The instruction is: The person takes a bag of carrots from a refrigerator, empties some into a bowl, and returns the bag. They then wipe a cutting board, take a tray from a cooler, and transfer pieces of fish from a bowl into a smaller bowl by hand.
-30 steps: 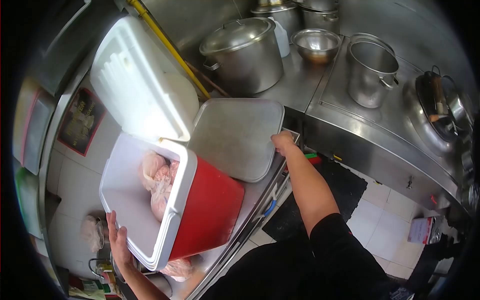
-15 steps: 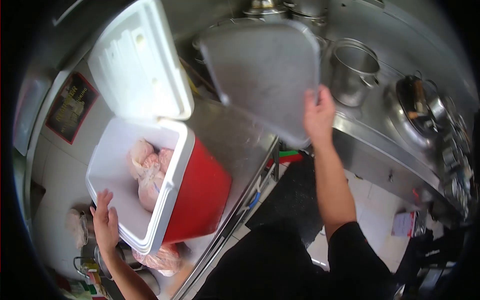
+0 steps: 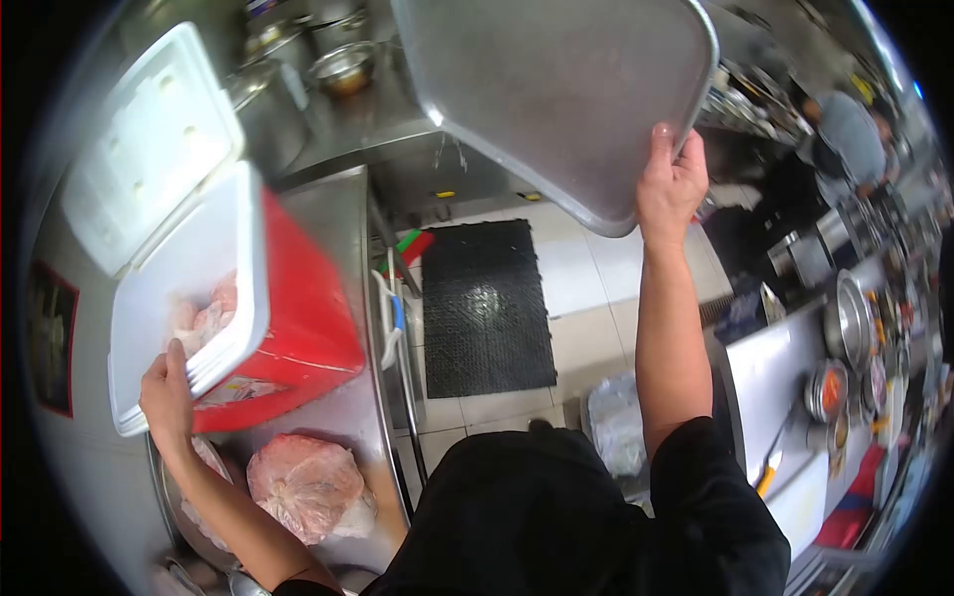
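Note:
My right hand [image 3: 672,189] grips a large grey metal tray [image 3: 556,89] by its edge, the thumb on the near face. The tray is raised and tilted, and its far part runs out of the view. At the left my left hand [image 3: 167,395] is closed on the front rim of a red and white cooler [image 3: 316,308], thumb up. The cooler's white lid [image 3: 149,139] stands open. Inside lie plastic bags of pale pink meat [image 3: 211,316], partly hidden by the wall. Another bag of meat [image 3: 304,487] rests on the steel counter beside my left forearm.
The cooler stands on a steel counter [image 3: 333,223]. Pots and a metal bowl [image 3: 343,68] sit at the back left. A black mat [image 3: 487,308] covers part of the tiled floor. At the right are a worktop with a knife [image 3: 770,472] and a person [image 3: 850,139] in grey.
My view has turned to the right. My left hand, open beside the cooler before, now holds its rim. The tray is still in my right hand, swung further right.

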The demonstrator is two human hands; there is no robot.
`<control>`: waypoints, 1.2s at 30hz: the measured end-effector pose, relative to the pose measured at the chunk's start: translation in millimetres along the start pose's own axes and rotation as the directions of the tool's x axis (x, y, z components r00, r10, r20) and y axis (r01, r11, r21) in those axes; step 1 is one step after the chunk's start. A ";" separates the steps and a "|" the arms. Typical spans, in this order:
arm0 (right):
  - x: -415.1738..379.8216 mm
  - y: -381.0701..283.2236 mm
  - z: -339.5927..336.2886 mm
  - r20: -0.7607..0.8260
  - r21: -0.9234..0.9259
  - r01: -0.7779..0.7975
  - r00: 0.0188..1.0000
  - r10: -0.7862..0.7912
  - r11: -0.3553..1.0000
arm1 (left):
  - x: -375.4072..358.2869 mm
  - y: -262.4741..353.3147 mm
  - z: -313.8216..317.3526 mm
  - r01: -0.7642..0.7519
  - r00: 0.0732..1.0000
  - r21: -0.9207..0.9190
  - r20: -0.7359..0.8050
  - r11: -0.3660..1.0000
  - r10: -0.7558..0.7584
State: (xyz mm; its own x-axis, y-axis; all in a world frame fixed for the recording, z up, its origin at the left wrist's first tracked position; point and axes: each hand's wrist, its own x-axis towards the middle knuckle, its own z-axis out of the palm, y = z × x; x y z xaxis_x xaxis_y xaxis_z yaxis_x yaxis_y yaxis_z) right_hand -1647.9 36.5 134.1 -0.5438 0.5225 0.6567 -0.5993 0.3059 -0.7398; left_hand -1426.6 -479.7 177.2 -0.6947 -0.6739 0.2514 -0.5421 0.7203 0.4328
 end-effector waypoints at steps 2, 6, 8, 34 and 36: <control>-15.0 -9.0 -49.7 -0.032 -0.030 0.000 1.000 -0.001 1.000 | 8.5 -10.7 3.9 -0.083 0.997 -0.005 0.000 0.997 0.083; -48.4 -32.2 -165.9 -0.125 -0.192 -0.092 0.990 0.069 0.977 | 38.4 -39.4 11.7 -0.190 0.979 -0.071 0.062 0.979 0.195; -66.4 -61.5 -230.2 -0.198 -0.184 -0.179 0.970 0.142 0.966 | 48.2 -56.5 4.4 -0.353 0.928 -0.060 0.105 0.934 0.358; -459.2 -554.0 -966.1 -1.000 0.007 0.055 0.029 0.005 0.998 | -904.4 218.1 183.6 0.176 -0.446 -0.433 0.765 0.884 0.464; -483.7 -557.6 -978.9 -0.993 0.097 0.079 -0.064 0.103 0.992 | -920.0 232.3 192.6 0.189 -0.414 -0.446 0.771 0.875 0.483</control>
State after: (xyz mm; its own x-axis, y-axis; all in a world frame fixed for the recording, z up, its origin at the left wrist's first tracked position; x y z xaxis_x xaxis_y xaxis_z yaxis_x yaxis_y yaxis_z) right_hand -475.6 392.2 85.2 0.5566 0.7878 -0.2638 -0.6947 0.2671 -0.6679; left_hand -1004.5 339.3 -120.3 -0.3390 0.7539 -0.5628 -0.3948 0.4290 0.8125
